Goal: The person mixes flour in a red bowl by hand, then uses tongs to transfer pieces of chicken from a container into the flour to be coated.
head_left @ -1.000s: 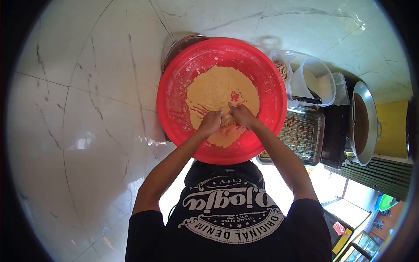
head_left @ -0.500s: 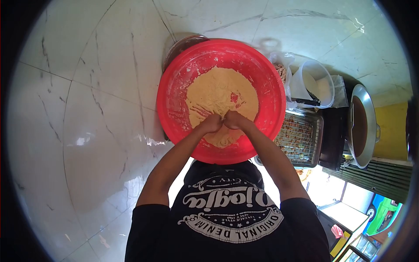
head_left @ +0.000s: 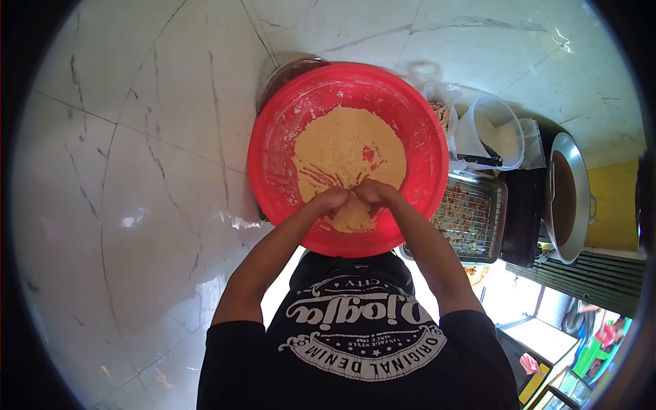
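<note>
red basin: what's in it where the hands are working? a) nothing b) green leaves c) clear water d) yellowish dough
d: both hands, left and right, press together into a yellowish dough that fills the bottom of the red basin.

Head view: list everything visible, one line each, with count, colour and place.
basin: 1, red, centre, on the floor
dough: 1 mass, yellow-tan, inside the basin
dark bowl: 1, brownish, behind the basin, mostly hidden
plastic bag: 1, clear, right of the basin
bucket: 1, white, right
wire tray: 1, metal, right of the basin
wok: 1, silver, far right
floor: white marble tiles
left hand: in the dough
right hand: in the dough
</note>
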Demonstrator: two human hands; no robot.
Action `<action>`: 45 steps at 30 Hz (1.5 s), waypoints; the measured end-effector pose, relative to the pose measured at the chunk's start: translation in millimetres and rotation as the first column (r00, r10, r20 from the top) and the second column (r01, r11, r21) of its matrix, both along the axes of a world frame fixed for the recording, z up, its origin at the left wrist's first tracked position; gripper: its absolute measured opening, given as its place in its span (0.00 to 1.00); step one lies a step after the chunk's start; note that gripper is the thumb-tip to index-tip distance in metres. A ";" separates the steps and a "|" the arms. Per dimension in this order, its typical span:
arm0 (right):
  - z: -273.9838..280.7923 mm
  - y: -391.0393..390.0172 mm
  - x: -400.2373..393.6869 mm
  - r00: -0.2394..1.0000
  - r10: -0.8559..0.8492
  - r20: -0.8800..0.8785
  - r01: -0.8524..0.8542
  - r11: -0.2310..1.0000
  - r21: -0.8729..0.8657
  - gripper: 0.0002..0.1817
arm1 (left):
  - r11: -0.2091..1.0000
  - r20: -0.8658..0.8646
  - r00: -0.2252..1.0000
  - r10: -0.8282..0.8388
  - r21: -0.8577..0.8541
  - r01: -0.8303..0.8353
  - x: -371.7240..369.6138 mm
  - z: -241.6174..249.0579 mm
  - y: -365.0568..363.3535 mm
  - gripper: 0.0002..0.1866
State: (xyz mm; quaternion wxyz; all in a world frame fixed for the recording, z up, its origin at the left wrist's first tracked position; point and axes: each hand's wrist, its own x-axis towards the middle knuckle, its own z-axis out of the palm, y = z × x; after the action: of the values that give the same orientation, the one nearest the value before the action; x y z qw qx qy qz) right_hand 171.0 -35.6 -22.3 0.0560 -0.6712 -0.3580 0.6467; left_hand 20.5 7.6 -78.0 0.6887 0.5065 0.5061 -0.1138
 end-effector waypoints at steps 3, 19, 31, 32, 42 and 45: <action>4.0 2.5 3.1 0.993 -0.119 -0.020 0.120 0.993 0.022 0.30 | 0.986 0.037 0.993 0.111 0.124 -0.115 -1.3 15.2 -4.4 0.22; -3.1 -3.1 -8.3 0.997 0.048 0.060 -0.047 0.999 -0.008 0.30 | 0.947 0.076 0.962 0.263 -0.208 -0.243 -4.2 19.3 -16.2 0.19; -0.2 4.5 31.9 0.983 0.123 0.135 -0.149 0.967 0.205 0.28 | 0.953 -0.077 0.989 -0.130 0.267 0.146 -25.3 16.2 18.5 0.19; -34.8 8.0 31.6 0.925 0.185 0.331 -0.286 0.913 0.290 0.25 | 0.870 -0.179 0.973 -0.145 0.446 0.211 -26.8 -26.3 20.5 0.20; -24.1 0.3 7.8 0.979 0.183 0.089 -0.201 0.944 0.263 0.23 | 0.934 -0.031 0.962 0.271 0.250 -0.255 2.6 5.3 -21.0 0.22; 20.8 -6.9 17.8 1.000 0.001 -0.032 0.005 0.978 0.209 0.25 | 0.980 -0.037 0.986 0.162 0.125 -0.156 -7.3 71.4 -7.9 0.21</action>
State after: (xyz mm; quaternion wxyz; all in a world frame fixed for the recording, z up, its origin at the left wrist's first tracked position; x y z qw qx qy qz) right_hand 188.8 -42.5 -1.5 0.1325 -0.6517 -0.4223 0.6159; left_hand 13.2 -0.3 -6.6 0.6512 0.5027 0.5672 -0.0392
